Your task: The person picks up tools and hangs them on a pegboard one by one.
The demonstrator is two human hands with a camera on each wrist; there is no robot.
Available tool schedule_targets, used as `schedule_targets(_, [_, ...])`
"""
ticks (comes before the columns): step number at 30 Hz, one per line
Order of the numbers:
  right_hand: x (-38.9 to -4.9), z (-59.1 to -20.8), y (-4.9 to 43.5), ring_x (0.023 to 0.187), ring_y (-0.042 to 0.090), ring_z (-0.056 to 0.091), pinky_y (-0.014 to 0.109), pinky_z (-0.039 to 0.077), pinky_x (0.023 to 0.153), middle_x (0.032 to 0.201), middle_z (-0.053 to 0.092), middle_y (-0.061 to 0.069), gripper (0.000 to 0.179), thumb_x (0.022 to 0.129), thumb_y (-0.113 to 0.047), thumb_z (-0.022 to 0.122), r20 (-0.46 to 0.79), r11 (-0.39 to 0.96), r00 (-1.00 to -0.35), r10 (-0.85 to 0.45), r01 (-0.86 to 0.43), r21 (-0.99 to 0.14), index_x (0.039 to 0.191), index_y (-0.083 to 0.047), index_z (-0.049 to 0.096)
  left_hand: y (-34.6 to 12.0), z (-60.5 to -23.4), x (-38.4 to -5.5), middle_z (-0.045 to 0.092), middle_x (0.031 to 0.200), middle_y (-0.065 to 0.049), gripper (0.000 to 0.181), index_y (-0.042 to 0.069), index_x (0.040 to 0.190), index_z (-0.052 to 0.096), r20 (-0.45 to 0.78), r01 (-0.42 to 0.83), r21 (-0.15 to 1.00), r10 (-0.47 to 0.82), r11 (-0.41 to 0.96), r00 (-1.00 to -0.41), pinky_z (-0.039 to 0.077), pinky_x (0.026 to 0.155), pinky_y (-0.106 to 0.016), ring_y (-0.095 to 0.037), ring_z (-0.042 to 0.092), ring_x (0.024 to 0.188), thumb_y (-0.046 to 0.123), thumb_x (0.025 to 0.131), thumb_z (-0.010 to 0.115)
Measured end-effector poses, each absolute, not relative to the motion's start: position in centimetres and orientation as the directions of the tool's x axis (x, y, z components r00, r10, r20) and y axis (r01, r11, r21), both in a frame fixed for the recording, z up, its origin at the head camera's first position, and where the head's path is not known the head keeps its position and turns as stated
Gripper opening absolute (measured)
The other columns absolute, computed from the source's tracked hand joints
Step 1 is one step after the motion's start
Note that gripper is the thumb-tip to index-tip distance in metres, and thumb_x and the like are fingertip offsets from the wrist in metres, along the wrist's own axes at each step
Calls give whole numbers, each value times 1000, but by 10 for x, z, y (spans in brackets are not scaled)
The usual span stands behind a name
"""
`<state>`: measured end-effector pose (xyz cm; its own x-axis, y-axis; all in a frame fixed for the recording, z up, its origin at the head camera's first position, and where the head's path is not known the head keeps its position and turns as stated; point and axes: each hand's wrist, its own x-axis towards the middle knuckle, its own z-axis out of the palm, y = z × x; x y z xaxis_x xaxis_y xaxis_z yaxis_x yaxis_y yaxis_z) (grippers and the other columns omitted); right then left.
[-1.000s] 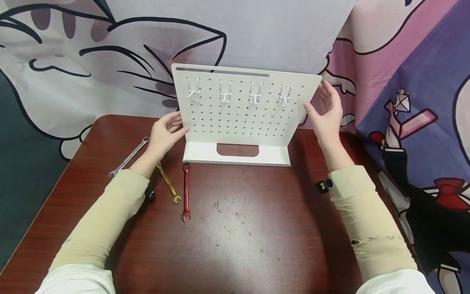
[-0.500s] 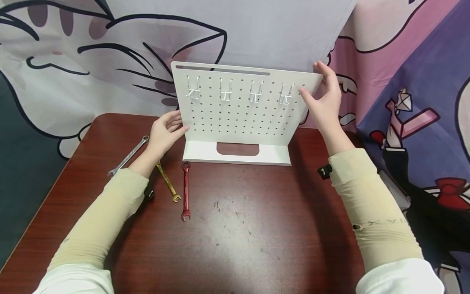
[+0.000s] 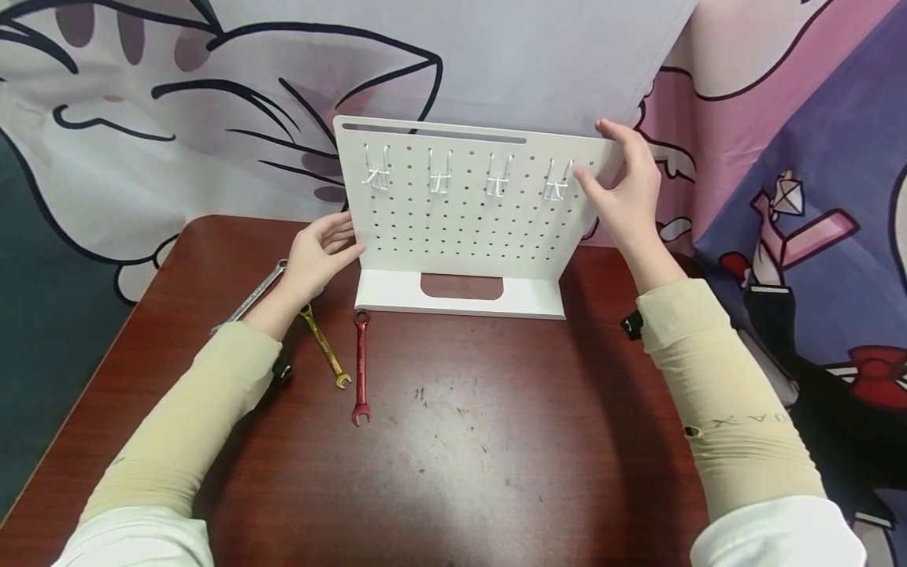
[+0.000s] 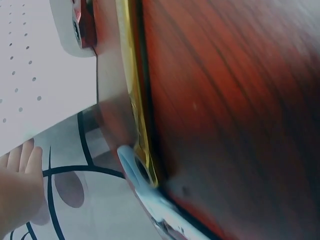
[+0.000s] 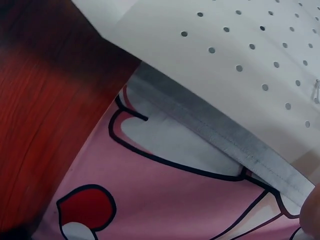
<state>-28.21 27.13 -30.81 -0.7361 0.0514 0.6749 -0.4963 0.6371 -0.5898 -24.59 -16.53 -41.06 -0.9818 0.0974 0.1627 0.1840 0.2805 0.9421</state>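
Note:
A white pegboard stand [image 3: 460,213] stands upright at the back of the table, leaning slightly, with its flat base toward me. Several white wire hooks [image 3: 439,185] hang along its upper row of holes. My left hand [image 3: 308,260] holds the board's left edge low down, thumb on the front and fingers round behind. At the upper right corner my right hand [image 3: 627,185] grips the edge, thumb on the front face and index finger up over the top. Beside my left forearm lie a silver wrench [image 3: 258,295], a yellow wrench [image 3: 326,346] and a red wrench [image 3: 361,370].
The dark red wooden table [image 3: 460,472] carries the stand and the wrenches. A cartoon-printed cloth [image 3: 531,63] hangs right behind the stand, and a purple and pink one [image 3: 786,157] closes off the right side.
My right hand has moved up the board's right edge to the top corner, its index finger now over the top. The left hand and the wrenches have stayed in place.

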Motion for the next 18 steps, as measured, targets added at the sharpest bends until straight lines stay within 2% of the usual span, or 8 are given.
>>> schedule_targets(6, [-282,-309,276,138,18,58,24,40,119,141,69,8,53,89,-4,82,692,682,-722,16,-498,-535,140,-7,67,-179,-409,-246,61,149,-27,59,-4,152,52,162,215,908,173,358,-972,47,120,-34,-41,57,141,1,98,74])
schedule_targets(13, [-286,-317,280,136,28,59,35,42,121,140,69,15,49,89,-7,82,750,715,-661,-32,-540,-445,137,-4,68,-209,-411,-240,65,145,-26,53,-1,147,58,165,248,840,209,483,-964,53,114,-32,-36,64,134,7,98,76])
schedule_targets(16, [-288,-319,280,137,29,58,36,41,122,140,69,14,49,89,-8,82,756,719,-653,-42,-546,-431,136,-4,68,-222,-412,-236,65,145,-24,51,0,146,60,160,251,798,209,548,-965,54,111,-28,-38,64,133,7,98,76])
schedule_targets(18, [-289,-319,282,138,30,58,37,40,123,141,69,14,50,90,-10,82,761,728,-645,-61,-551,-408,137,-4,67,-230,-412,-233,66,145,-22,49,2,145,61,147,239,774,201,587,-969,53,107,-20,-40,63,133,9,98,76])
